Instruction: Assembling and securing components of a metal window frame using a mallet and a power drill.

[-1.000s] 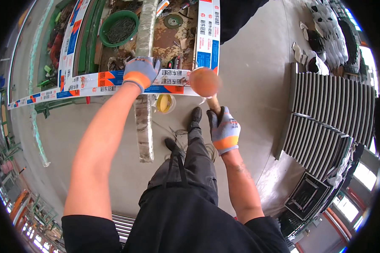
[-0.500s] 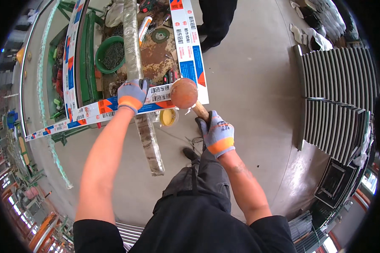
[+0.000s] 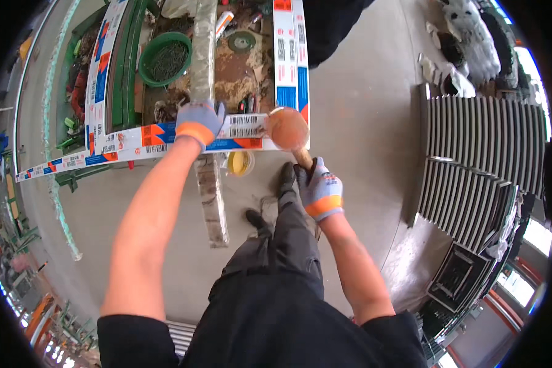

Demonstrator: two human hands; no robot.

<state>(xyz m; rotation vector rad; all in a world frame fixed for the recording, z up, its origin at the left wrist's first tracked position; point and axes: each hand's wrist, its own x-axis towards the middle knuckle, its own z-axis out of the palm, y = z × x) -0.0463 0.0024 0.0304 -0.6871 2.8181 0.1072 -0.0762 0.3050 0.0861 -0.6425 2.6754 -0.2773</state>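
Note:
A window-type frame [image 3: 282, 58], its bars wrapped in white, blue and orange printed film, lies across a workbench. My left hand [image 3: 199, 122], in a grey glove with an orange cuff, is closed over the near bar; part of its fingers is hidden. My right hand [image 3: 322, 190], gloved alike, grips the short wooden handle of a mallet [image 3: 288, 129]. The mallet's round reddish-brown head is over the right near corner of the frame; I cannot tell whether it touches.
A film-wrapped bar [image 3: 211, 205] juts from the bench toward me. Beside it is a yellow-filled tub [image 3: 240, 162]. On the bench are a green bowl of screws [image 3: 165, 60], a grinding disc [image 3: 241, 42] and a tube [image 3: 224, 23]. Stacked profiles [image 3: 472, 147] stand right; a dark-clothed person [image 3: 331, 27] stands beyond the frame.
The view has shifted a little. My feet have moved, one now farther forward. The mallet has moved slightly right along the corner, while my left hand stays on the near bar.

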